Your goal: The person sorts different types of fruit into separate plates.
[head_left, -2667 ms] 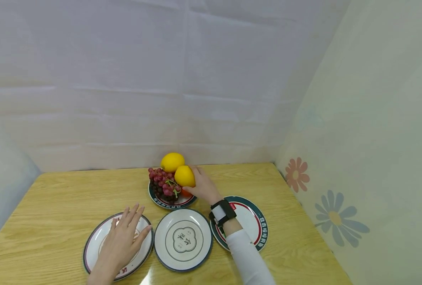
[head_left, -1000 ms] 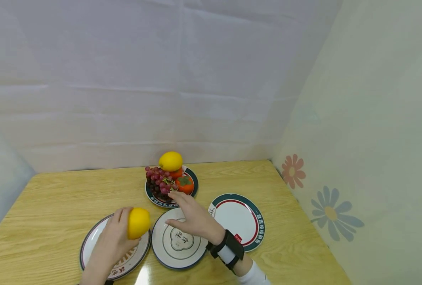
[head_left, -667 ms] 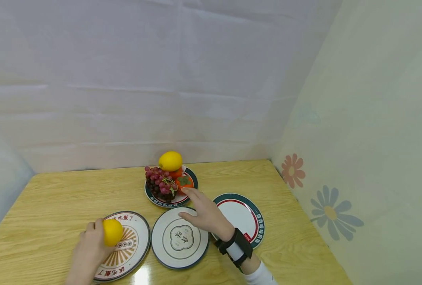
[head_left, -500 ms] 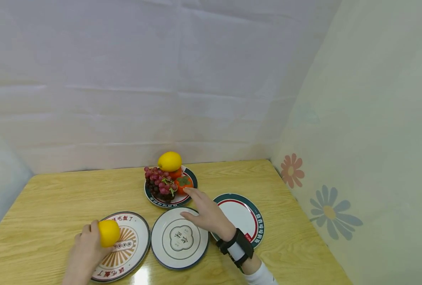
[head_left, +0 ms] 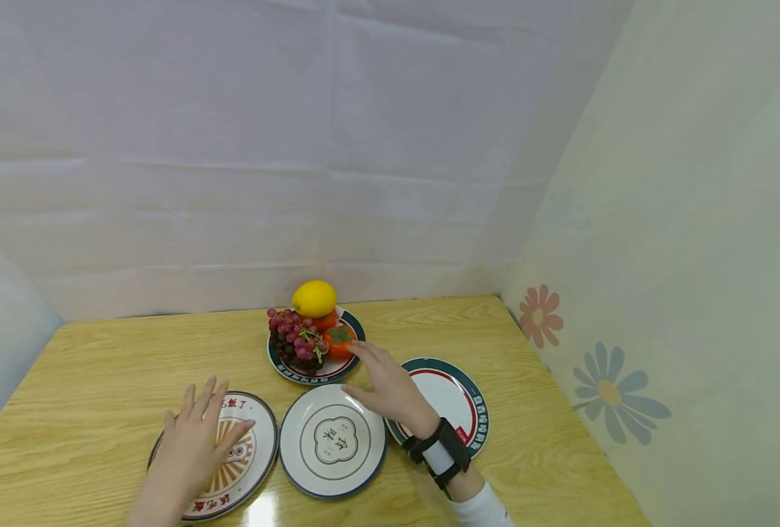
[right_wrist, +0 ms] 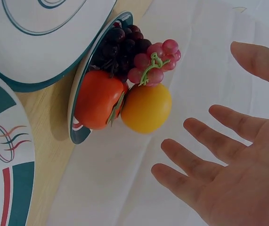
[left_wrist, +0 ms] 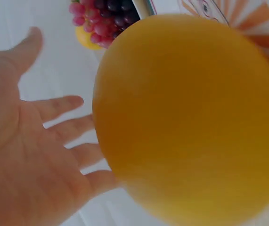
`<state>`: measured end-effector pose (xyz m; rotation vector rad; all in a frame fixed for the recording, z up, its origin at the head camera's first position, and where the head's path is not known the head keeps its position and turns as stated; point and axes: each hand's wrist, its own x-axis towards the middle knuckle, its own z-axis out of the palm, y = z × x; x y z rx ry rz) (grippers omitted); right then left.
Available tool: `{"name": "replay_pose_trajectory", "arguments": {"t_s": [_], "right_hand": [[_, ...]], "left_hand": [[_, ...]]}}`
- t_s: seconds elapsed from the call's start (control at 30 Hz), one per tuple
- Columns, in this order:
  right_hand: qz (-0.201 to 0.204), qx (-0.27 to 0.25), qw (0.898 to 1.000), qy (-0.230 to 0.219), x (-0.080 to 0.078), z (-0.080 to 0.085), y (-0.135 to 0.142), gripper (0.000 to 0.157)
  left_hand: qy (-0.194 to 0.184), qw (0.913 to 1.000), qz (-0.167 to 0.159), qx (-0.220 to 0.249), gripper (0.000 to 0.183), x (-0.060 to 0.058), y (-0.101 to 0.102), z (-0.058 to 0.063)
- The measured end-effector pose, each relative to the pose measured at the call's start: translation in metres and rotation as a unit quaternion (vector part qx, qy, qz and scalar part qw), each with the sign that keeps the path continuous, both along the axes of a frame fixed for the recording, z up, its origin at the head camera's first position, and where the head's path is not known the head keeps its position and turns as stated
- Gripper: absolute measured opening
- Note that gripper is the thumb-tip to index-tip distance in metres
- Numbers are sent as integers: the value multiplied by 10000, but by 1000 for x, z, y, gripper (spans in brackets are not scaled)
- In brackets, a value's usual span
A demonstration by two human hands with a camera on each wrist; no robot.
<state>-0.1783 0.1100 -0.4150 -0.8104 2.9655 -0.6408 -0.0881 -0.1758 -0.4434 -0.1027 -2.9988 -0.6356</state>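
My left hand (head_left: 192, 446) hovers over the left plate (head_left: 262, 432), fingers straight and spread, palm down. In the left wrist view a yellow lemon (left_wrist: 186, 117) looms large beside the open fingers; the hand hides it in the head view. My right hand (head_left: 390, 395) is held with fingers extended near the back fruit plate (head_left: 357, 322), fingertips overlapping a persimmon (head_left: 339, 337) in the head view. That plate also bears a second lemon (head_left: 314, 298) on top, another persimmon partly hidden beneath it, and red and dark grapes (head_left: 295, 337).
A white plate (head_left: 333, 476) with a blue rim sits at the middle front, close beside the left plate. A green-rimmed plate (head_left: 439, 391) lies under the right wrist. The wooden table (head_left: 132, 359) meets a white sheet (head_left: 231, 219) behind.
The right hand took a lemon from the fruit plate and passed it to the left hand. The left hand carried it over the left plate and let go. The right hand moved back towards the fruit.
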Motion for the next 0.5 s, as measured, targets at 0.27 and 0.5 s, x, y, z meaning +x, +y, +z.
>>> {"name": "replay_pose_trajectory", "arguments": {"t_s": [0.27,0.5], "right_hand": [[-160,-101,9997,-123,-48,0,-15,63],[-96,10,9997,203,-102,2,-40,65]], "left_hand": [[159,9995,-280,-6,74,3,23,2],[264,9991,-290,-179,70,5,31,0]]}}
